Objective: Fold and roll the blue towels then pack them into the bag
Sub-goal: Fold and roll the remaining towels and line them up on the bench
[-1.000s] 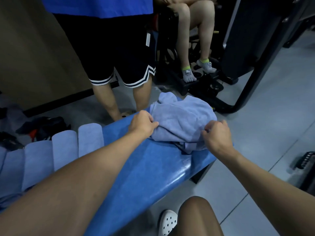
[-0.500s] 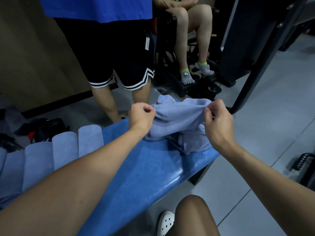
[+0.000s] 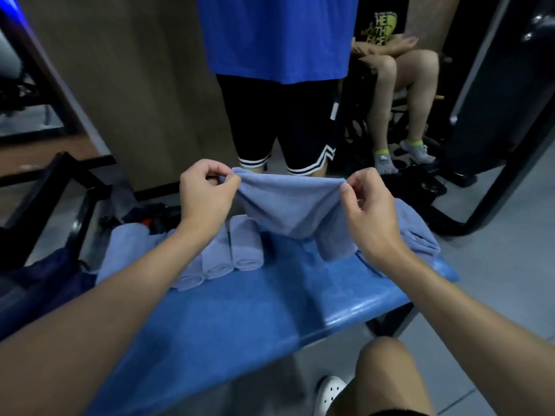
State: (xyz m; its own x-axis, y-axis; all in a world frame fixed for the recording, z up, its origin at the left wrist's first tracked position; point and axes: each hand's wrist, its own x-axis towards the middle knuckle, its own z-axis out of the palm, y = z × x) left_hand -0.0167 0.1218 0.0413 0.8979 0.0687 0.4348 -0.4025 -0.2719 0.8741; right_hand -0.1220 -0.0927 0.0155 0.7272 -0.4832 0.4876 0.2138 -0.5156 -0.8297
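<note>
Towel [image 3: 289, 205], soft terry, sags between both pinching hands

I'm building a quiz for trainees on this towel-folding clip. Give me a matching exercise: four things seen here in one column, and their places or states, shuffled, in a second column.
Things:
1. raised towel
2. rolled towels
3. loose towel heap
4. white shoe

Places or states:
A. on the floor, nearer than the bench
B. side by side on the bench
C. at the bench's right end
D. pinched by left hand and right hand

Pairs: 1-D, 2-B, 3-C, 4-A.
</note>
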